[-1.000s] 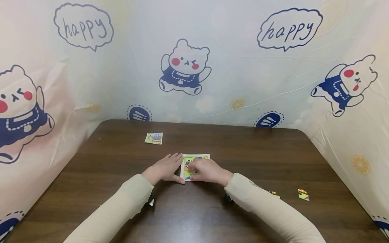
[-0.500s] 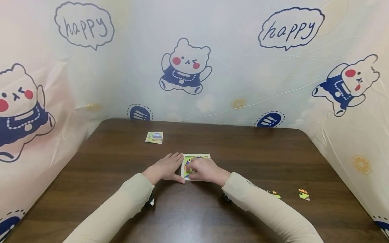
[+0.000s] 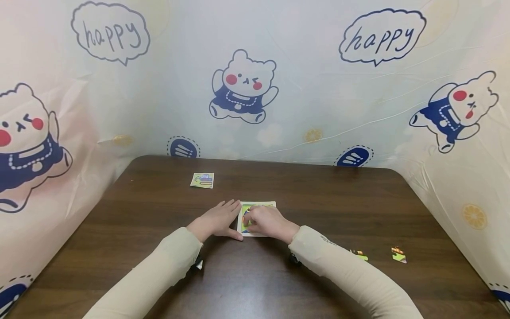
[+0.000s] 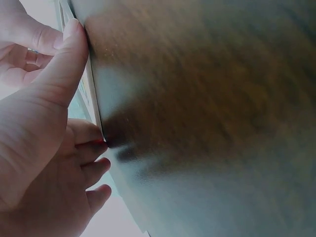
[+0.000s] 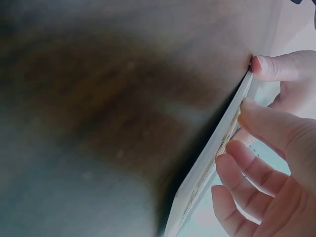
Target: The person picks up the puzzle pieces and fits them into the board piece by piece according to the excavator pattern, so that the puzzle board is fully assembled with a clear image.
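A small square jigsaw puzzle board [image 3: 259, 203] with a white rim and a bright green picture lies flat on the brown table. My left hand [image 3: 217, 220] rests against the board's left edge, thumb and fingers extended. Over the picture sits my right hand [image 3: 271, 222], its thumb and fingertips touching the surface while the other fingers bend loosely. No piece shows between them, and the hand covers much of the picture. From the right wrist view, the thumb touches the face of the board [image 5: 197, 168] close to its near edge.
Farther back on the left lies a square picture card [image 3: 202, 180]. Two loose puzzle pieces are at the right: one piece [image 3: 398, 255] in full sight, another piece [image 3: 361, 255] partly behind the right sleeve. A patterned curtain [image 3: 303, 88] encloses the table.
My right hand has shifted slightly left over the board, fingertips still on the picture. The left hand stays at the board's edge, and the loose pieces have not moved.
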`<state>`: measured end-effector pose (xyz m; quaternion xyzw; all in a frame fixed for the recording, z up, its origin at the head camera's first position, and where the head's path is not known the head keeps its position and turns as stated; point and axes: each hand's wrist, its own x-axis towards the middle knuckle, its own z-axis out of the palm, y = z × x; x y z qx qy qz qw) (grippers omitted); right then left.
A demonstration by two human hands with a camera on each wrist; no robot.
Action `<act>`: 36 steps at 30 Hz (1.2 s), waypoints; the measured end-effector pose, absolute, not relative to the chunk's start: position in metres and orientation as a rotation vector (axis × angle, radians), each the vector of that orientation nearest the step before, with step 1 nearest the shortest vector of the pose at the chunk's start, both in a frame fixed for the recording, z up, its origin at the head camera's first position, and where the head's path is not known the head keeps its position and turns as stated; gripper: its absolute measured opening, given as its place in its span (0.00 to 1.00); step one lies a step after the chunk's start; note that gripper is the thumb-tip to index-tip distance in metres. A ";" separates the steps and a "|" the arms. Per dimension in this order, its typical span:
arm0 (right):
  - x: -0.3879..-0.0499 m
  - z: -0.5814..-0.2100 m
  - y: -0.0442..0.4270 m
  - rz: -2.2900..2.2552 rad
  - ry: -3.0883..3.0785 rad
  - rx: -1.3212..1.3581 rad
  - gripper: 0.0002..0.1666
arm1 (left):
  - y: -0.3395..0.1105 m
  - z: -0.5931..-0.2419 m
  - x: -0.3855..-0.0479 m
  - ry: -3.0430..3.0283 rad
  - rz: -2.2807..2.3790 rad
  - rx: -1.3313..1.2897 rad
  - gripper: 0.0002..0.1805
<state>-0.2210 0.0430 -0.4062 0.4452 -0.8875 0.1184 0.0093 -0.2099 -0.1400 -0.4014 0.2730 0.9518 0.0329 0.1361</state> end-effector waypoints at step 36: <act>-0.195 -0.374 0.205 0.798 -2.967 0.939 0.20 | -0.138 -0.401 -0.208 2.753 0.093 0.747 0.54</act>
